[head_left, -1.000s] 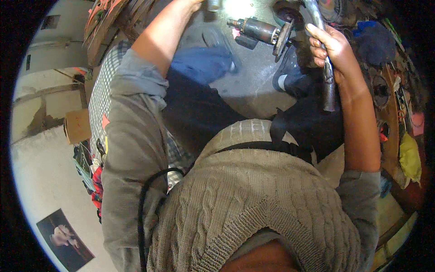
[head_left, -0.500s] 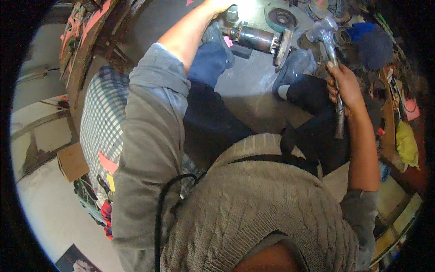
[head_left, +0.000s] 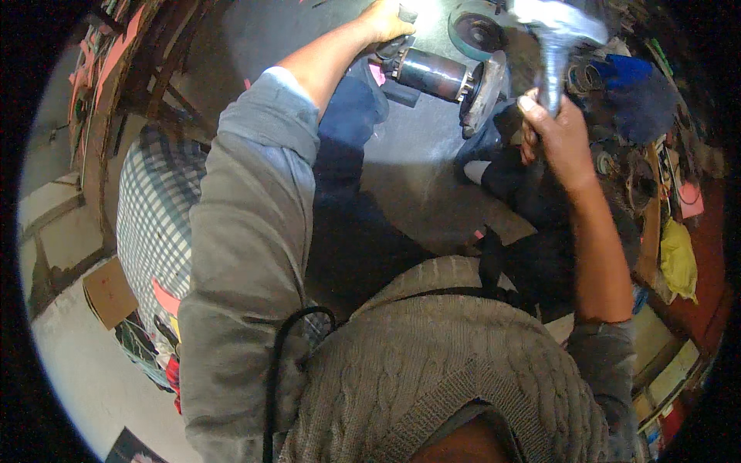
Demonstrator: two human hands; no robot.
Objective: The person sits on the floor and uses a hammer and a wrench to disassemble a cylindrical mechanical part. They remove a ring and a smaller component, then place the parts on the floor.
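Silvery metal forms the hammer [head_left: 553,58], its head beyond the right hand [head_left: 559,139], whose fingers wrap the handle. Left of it, a black cylindrical motor [head_left: 428,72] lies near the left hand [head_left: 386,23], whose grip I cannot make out, above the grey floor [head_left: 421,131].

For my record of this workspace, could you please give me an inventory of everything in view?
Hammer: one, silvery, right hand
Machine cylinder: one, black, upper middle
Round part: one, teal-rimmed, beyond the cylinder
Block: one, dark, beside the cylinder
Metal piece: one, grey, at left hand
Checked cloth: one, dark-and-white, left
Cardboard: one, brown, lower left
Crumpled item: one, yellow, right
Clutter: uncountable, mixed colours, right
Knitted garment: one, grey-brown, bottom
Hands: two, bare; left hand top, right hand upper right
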